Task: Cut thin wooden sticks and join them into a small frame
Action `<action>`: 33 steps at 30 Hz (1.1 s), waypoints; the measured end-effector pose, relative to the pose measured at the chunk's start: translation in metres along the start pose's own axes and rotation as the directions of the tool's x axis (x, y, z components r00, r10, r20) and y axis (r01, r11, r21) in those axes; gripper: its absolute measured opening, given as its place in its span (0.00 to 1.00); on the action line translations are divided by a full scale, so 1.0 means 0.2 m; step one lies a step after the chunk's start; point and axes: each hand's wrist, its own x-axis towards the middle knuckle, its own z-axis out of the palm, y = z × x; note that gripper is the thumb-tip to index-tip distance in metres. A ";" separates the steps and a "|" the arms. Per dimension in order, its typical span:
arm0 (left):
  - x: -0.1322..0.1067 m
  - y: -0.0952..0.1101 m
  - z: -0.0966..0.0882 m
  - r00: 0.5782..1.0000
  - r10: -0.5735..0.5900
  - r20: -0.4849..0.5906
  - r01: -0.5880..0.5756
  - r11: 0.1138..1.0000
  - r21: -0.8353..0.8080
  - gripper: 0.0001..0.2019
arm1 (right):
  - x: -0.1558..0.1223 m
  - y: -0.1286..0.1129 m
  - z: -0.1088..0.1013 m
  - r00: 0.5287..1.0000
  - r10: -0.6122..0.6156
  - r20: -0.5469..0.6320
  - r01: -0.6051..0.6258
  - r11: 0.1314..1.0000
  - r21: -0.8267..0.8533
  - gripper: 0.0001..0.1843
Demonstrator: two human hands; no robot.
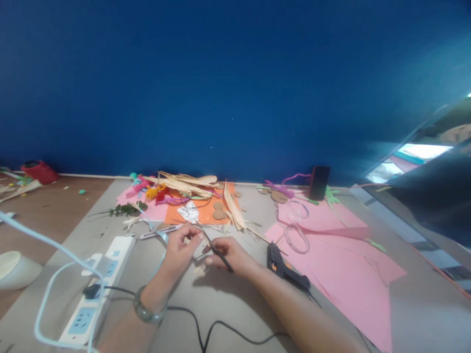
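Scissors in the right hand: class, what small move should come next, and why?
Probably ease the left hand back slightly before any cut: the scissors, held in the right hand, reach close beside its fingertips, and whether they touch is hard to tell.

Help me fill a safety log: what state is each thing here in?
Left hand: thumb and forefinger close together; any hold unclear.
Right hand: closed on the scissors.
Scissors: held; opening unclear.
Glue gun: lying on its side; on or off can't be told.
Power strip: black plug inserted; power unclear.
Phone-like slab: standing upright.
Pink sheets: overlapping.
Bangle: worn on left wrist.
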 end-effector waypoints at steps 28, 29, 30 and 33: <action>-0.03 0.02 -0.07 0.824 -0.326 0.463 0.083 0.878 0.471 0.07 | 0.01 -0.02 -0.03 0.943 -0.141 -0.300 0.157 0.987 0.030 0.22; -0.04 0.01 -0.06 0.822 -0.335 0.460 0.053 0.849 0.525 0.07 | 0.02 -0.02 -0.03 0.941 -0.140 -0.307 0.155 0.987 0.027 0.22; -0.05 0.00 -0.06 0.817 -0.343 0.463 0.025 0.825 0.565 0.08 | 0.02 -0.01 -0.03 0.940 -0.140 -0.312 0.155 0.988 0.021 0.22; -0.02 -0.01 -0.09 0.829 -0.333 0.450 0.000 0.803 0.596 0.09 | 0.02 0.00 -0.04 0.931 -0.156 -0.331 0.164 0.986 -0.004 0.22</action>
